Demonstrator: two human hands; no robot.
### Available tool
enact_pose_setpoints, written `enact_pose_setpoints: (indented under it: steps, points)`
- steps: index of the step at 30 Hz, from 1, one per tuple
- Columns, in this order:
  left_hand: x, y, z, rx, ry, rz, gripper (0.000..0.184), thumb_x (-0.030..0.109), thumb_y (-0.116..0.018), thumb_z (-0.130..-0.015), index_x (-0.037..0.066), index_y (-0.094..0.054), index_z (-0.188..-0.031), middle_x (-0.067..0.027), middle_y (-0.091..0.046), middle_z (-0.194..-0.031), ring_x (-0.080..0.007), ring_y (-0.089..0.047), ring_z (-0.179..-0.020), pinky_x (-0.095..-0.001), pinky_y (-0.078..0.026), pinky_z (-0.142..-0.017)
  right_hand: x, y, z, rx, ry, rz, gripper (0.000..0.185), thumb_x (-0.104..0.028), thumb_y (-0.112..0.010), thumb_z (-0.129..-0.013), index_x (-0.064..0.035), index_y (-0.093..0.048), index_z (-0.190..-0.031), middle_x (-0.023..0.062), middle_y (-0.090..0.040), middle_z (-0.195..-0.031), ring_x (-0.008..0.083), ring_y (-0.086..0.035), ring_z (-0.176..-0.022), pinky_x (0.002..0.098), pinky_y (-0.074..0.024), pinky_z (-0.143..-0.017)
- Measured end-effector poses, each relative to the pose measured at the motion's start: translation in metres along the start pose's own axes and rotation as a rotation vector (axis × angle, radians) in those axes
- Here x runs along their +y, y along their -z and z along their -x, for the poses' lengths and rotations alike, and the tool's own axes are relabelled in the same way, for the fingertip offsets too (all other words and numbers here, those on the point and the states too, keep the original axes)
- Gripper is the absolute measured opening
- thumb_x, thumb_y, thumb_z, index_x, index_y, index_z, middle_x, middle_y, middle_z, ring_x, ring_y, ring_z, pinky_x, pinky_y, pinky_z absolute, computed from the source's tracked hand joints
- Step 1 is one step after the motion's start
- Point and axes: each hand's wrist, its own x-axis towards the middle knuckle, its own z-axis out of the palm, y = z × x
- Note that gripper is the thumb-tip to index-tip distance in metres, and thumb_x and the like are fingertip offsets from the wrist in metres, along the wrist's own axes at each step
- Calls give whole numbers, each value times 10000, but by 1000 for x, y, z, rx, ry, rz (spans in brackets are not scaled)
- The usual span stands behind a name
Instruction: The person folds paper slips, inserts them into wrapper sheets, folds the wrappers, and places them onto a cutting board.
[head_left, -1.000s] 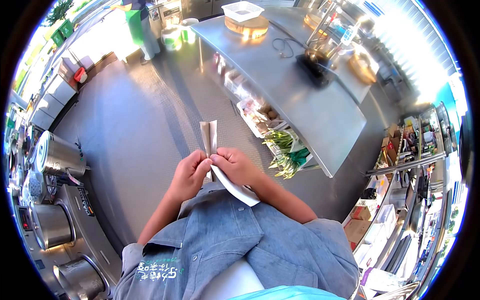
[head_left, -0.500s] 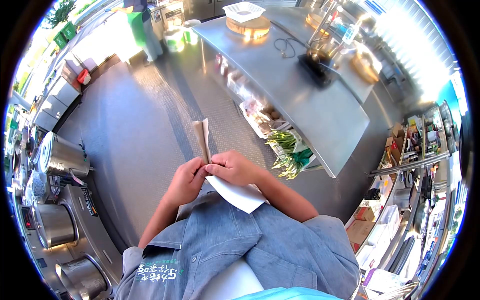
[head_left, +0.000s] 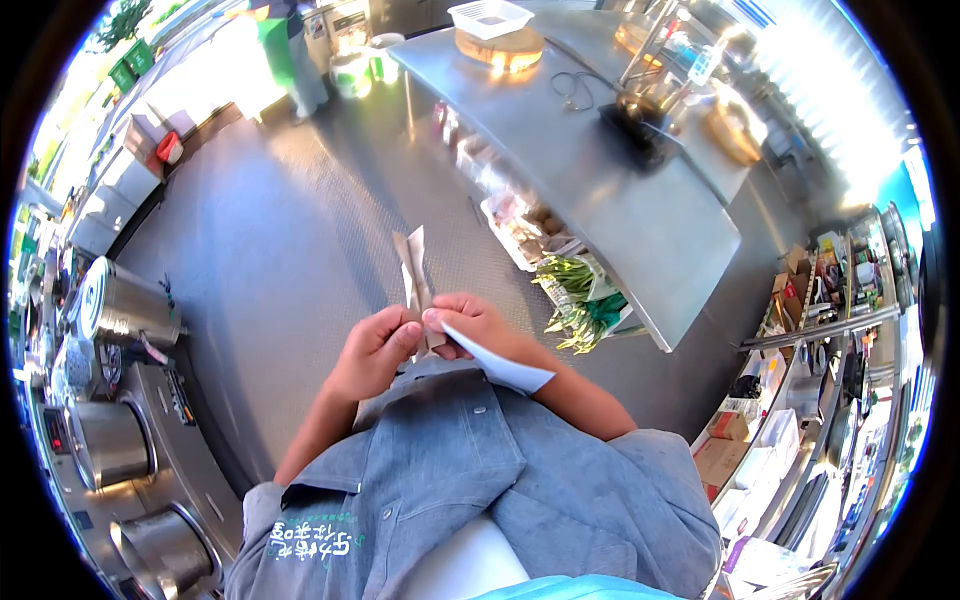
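In the middle of the head view, my two hands meet in front of my body. A creased brown-and-white paper strip [head_left: 416, 262] sticks up from between them, folded along its length. My left hand [head_left: 376, 352] pinches its lower part between thumb and curled fingers. Close beside it, my right hand [head_left: 472, 326] is closed on the same paper. A white paper flap [head_left: 505, 368] hangs from under my right hand across the wrist. Whether flap and strip are one sheet is hidden by the fingers.
A steel table [head_left: 640, 230] stands ahead to the right, with leafy green vegetables [head_left: 575, 300] and crates beneath. Steel pots [head_left: 108, 445] line the left side. Crowded shelves [head_left: 790, 400] are on the right. Another person [head_left: 285, 60] stands at the far left.
The paper strip has twisted and spread at its top. My hands have shifted slightly apart, and the white flap has swung up and to the right.
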Motion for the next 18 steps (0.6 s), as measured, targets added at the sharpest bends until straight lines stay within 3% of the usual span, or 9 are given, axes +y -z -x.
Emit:
enact_pose_setpoints:
  steps: [3, 10, 13, 18]
  points:
    - [-5, 4, -2, -49, -32, 201, 269, 228, -550, -1067, 47, -604, -876, 5, -561, -778, -74, -478, -700, -250, -412, -633, -8, -12, 5, 63, 16, -89, 261, -269, -578, -1027, -39, -676, -951, 12, -573, -692, 56, -476, -550, 206, -336, -475]
    - [0, -1, 3, -50, 17, 464, 262, 205, -559, -1050, 75, -577, -823, 19, -539, -766, -73, -463, -696, -244, -396, -629, 0, -5, 5, -44, 65, -131, 312, -280, -579, -997, 9, -688, -1043, 45, -606, -716, 54, -459, -549, 199, -344, -483]
    - [-5, 0, 4, -47, 13, 523, 257, 189, -564, -1039, 83, -564, -804, 11, -535, -760, -77, -452, -682, -247, -390, -622, -1, -16, 6, 22, 69, -221, 304, -309, -598, -996, -26, -666, -906, 6, -554, -668, 52, -479, -532, 190, -306, -450]
    - [-3, -3, 5, -58, 7, 631, 261, 183, -574, -1022, 85, -555, -782, -2, -546, -751, -88, -458, -675, -260, -392, -615, 2, -12, 5, -56, 117, -241, 314, -311, -612, -976, -9, -671, -911, 8, -547, -657, 54, -476, -529, 191, -299, -449]
